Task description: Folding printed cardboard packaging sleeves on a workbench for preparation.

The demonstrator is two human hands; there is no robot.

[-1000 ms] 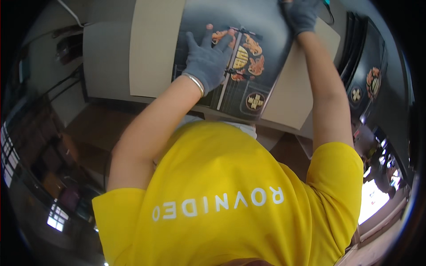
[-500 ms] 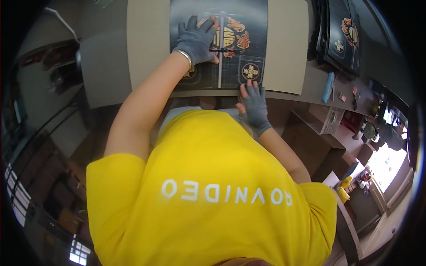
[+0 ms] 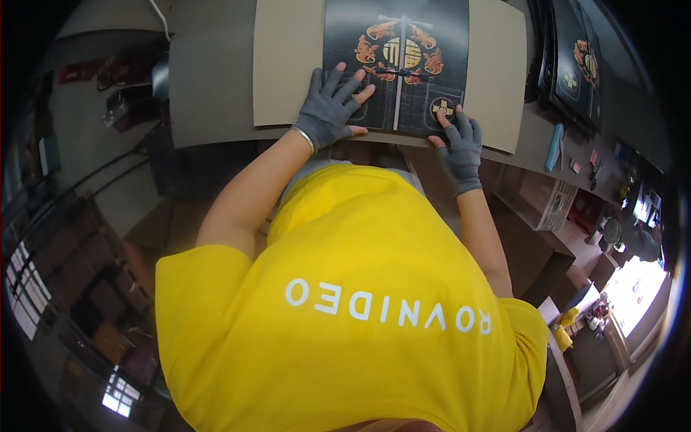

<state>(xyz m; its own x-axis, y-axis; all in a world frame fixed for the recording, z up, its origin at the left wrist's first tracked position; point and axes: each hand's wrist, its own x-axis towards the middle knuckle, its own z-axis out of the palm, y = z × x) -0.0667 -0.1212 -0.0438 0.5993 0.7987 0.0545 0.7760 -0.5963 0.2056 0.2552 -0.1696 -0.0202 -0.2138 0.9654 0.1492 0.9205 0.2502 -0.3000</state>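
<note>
A dark printed panel (image 3: 412, 101) with orange and gold ornaments and a pale central strip lies flat on a larger beige board (image 3: 289, 65) at the table's front edge. My left hand (image 3: 328, 109), in a grey fingerless glove, rests with fingers spread over the panel's near left corner. At the near right corner is my right hand (image 3: 462, 147), gloved alike. Its fingertips touch the panel beside a round gold emblem, and its fingers are stretched out. Neither hand grips anything.
A stack of similar dark printed panels (image 3: 568, 72) stands at the right on the table (image 3: 209, 79). Nearer the right edge lie a light blue tool (image 3: 554, 147), a small red-and-white piece (image 3: 574, 165) and scissors (image 3: 596, 173). A brown box-like cabinet (image 3: 529, 237) is below.
My left hand has come back from the panel's middle to its near left corner. My right hand has moved slightly further onto the panel. The whole view has shifted, with the table further right.
</note>
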